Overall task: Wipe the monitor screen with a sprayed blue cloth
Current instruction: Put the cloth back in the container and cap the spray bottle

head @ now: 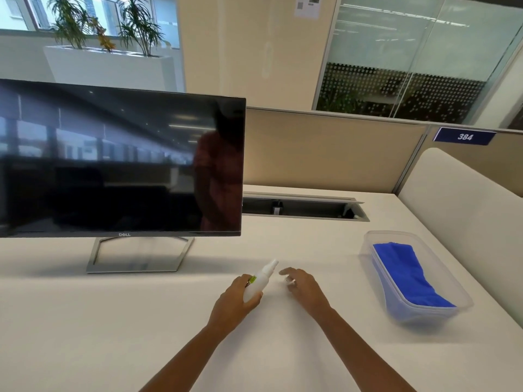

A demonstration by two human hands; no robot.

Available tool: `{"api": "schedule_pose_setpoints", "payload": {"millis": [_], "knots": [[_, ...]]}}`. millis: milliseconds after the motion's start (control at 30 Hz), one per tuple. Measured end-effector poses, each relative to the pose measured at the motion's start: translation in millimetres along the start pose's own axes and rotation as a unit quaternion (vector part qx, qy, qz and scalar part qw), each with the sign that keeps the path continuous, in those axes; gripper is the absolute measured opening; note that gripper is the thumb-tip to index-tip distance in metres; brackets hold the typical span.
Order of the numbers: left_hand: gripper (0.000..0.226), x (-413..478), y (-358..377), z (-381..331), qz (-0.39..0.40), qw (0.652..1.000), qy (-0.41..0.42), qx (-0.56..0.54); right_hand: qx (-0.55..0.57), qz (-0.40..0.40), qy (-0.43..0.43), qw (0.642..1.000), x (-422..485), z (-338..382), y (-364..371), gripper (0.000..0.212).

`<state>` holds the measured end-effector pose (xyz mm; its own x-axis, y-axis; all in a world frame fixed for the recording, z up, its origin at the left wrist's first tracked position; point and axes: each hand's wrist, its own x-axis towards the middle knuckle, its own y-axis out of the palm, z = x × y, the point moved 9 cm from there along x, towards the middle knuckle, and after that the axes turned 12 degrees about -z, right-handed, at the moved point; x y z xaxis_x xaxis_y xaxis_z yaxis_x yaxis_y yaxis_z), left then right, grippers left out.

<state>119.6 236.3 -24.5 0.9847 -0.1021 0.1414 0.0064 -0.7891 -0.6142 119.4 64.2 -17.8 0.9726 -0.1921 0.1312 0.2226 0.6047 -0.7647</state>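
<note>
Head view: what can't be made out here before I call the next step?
Monitor: left end cut off by frame edge; reflections mask smudges.
Spray bottle: base hidden in left hand; nozzle blurred.
Right hand: blurred fingertips; holding anything unclear.
Blue cloth: lower folds hazed by container wall.

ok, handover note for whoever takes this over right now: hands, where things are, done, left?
Left hand: grips the white spray bottle just above the desk, nozzle tilted up and away.
Right hand: open beside the nozzle, appears to hold nothing.
Blue cloth: lies in the clear plastic tub on the right of the desk, untouched.
Monitor: dark, standing on the left of the desk.
Done: bottle in hand.
Left: take the cloth out, spray it, wipe the screen.
</note>
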Motion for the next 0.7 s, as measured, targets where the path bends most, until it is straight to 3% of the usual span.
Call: {"api": "schedule_pose_setpoints", "payload": {"millis": [167, 400, 700], "knots": [[0.027, 2, 1, -2, -0.001, 1.0, 0.001, 0.013, 0.272, -0.038, 0.127, 0.953, 2, -3, -26, 0.024], [0.032, 0, 9, -14, 0.022, 1.0, 0.013, 0.005, 0.236, -0.041, 0.062, 0.969, 9, 11, -48, 0.02], [0.036, -4, 10, -24, 0.052, 0.998, 0.026, -0.034, 0.192, 0.015, -0.011, 0.981, -2, 19, -55, 0.018]]}}
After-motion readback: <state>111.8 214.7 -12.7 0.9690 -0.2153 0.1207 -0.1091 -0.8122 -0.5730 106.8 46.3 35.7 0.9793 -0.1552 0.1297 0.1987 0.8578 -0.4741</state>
